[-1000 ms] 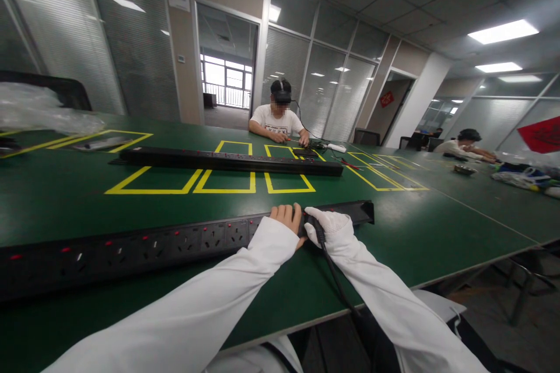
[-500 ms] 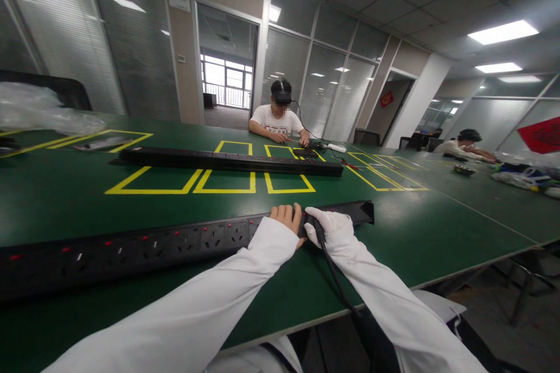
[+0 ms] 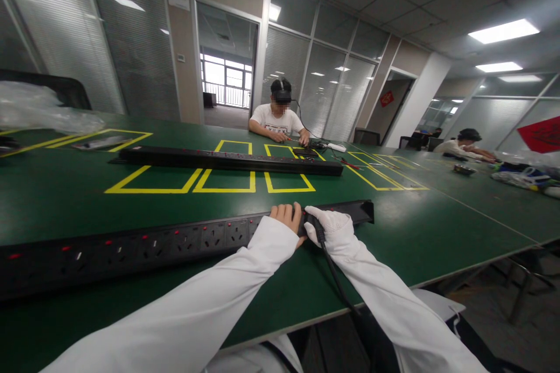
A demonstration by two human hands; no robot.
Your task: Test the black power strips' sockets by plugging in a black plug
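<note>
Nothing moved vs. prev. frame, same step: L hand (image 3: pixel 286 217) clasps pwr strip (image 3: pixel 188 240), R hand (image 3: pixel 331 225) black cable (image 3: pixel 334 274), lower ctr.

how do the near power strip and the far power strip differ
The near power strip runs out of view at left; the far power strip shows end to end.
The left hand is on the near power strip; neither of the wearer's hands touches the far power strip.
The far power strip lies across yellow outlines; the near power strip does not.
Both are long and black.
</note>
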